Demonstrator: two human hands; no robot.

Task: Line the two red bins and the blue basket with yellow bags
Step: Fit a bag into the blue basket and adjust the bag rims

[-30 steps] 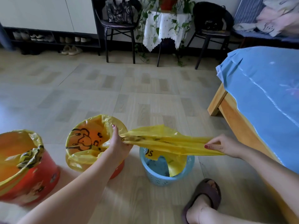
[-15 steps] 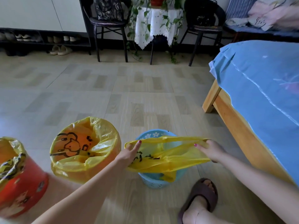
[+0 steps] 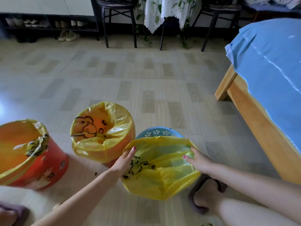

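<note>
Two red bins stand on the floor, each with a yellow bag folded over its rim: one at the left [image 3: 40,170], one in the middle [image 3: 104,150]. The blue basket [image 3: 156,132] sits to their right, only its far rim showing. A yellow bag [image 3: 162,176] with black print is spread over the basket's mouth and hangs down its near side. My left hand [image 3: 125,161] grips the bag's left edge. My right hand [image 3: 197,161] grips its right edge at the basket's rim.
A wooden bed [image 3: 254,115] with a blue sheet runs along the right. My slippered foot [image 3: 206,193] rests just right of the basket. Chairs [image 3: 120,22], a small covered table [image 3: 162,13] and a shoe rack [image 3: 40,23] line the far wall.
The bag was stretched flat between my hands above the basket. Now its mouth is open and pulled down over the basket's near rim; both hands have dropped and moved closer together.
</note>
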